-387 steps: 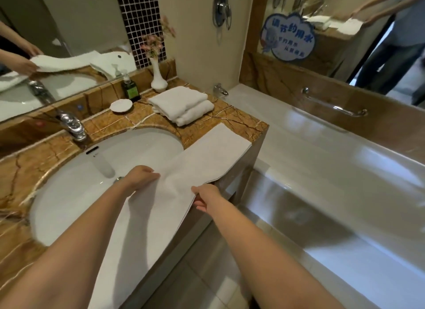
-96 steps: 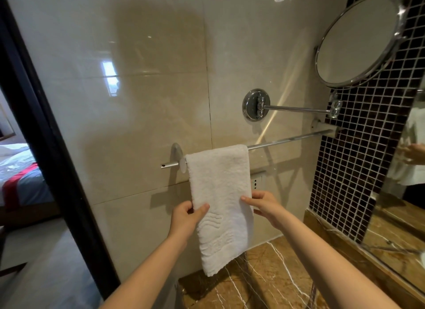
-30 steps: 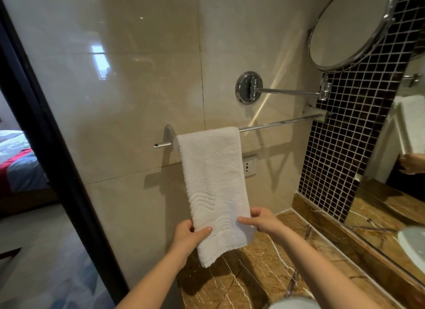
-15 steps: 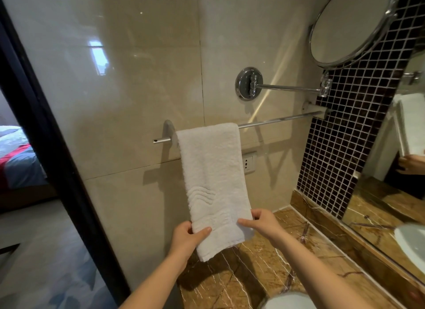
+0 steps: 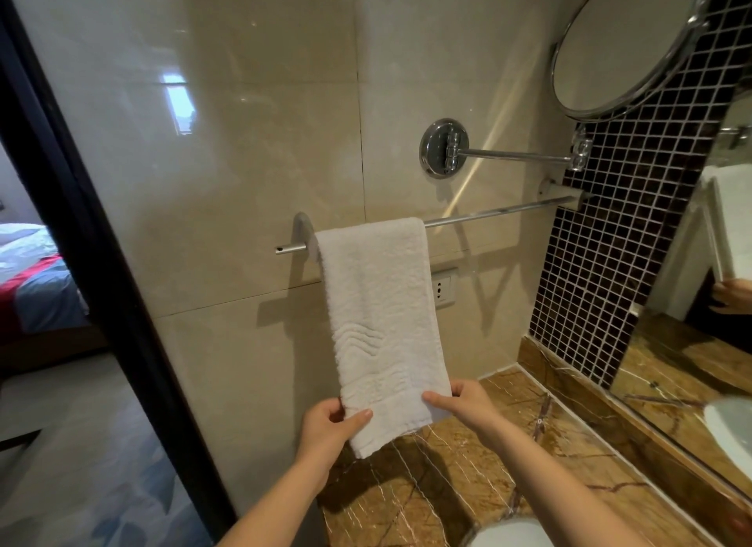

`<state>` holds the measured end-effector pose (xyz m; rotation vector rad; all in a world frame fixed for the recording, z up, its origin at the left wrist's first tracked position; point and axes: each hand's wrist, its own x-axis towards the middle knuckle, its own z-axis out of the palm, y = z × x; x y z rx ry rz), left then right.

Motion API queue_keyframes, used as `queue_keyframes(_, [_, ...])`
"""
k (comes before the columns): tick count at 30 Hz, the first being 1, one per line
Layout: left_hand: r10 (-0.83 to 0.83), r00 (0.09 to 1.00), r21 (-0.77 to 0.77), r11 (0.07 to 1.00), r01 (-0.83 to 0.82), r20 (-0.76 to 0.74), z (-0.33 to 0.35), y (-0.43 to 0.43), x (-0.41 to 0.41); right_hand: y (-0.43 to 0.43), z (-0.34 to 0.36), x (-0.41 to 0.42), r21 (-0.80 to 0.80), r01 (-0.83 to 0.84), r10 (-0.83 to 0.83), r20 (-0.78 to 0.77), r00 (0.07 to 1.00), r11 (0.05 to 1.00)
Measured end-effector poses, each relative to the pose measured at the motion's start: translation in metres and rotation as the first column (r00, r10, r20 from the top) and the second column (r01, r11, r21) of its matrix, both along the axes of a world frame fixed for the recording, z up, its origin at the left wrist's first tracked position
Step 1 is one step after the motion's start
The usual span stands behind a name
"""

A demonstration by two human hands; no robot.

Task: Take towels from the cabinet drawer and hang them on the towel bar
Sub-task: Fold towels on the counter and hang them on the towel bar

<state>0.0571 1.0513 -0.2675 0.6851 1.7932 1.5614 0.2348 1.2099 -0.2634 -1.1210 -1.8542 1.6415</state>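
A white towel [image 5: 382,322] with a wavy woven band hangs folded over the left end of a chrome towel bar [image 5: 500,211] on the beige tiled wall. My left hand [image 5: 329,432] pinches the towel's lower left corner, thumb in front. My right hand [image 5: 460,404] pinches the lower right edge, thumb across the front. The towel's bottom hem hangs just above the brown marble counter [image 5: 468,477]. The bar's right half is bare.
A round swing-arm mirror [image 5: 618,42] juts out above the bar on a chrome arm [image 5: 512,154]. A wall socket [image 5: 442,288] sits right of the towel. Dark mosaic tiles [image 5: 610,241] and a big wall mirror lie right. A black door frame [image 5: 81,241] stands left; a sink rim [image 5: 508,534] shows below.
Over the last second my hands kept their hold near the towel's bottom corners and drew it slightly downward and straighter. The view shifted a little.
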Motion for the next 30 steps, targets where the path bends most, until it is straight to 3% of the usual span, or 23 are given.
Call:
queue_keyframes(9, [-0.002, 1.0, 0.02, 1.0, 0.002, 0.017, -0.005, -0.001, 0.007, -0.006, -0.004, 0.011, -0.004, 0.054, -0.054, -0.03, 0.998, 0.999])
queue_keyframes(18, [-0.063, 0.997, -0.121, 0.991, 0.058, -0.037, -0.015, -0.004, 0.01, -0.01, -0.003, 0.012, -0.044, 0.04, -0.042, -0.035, 0.998, 0.998])
queue_keyframes(30, [-0.022, 1.0, -0.117, 0.993, 0.02, -0.012, -0.018, -0.007, 0.014, -0.014, -0.005, 0.017, -0.056, 0.032, -0.035, -0.042, 0.998, 0.998])
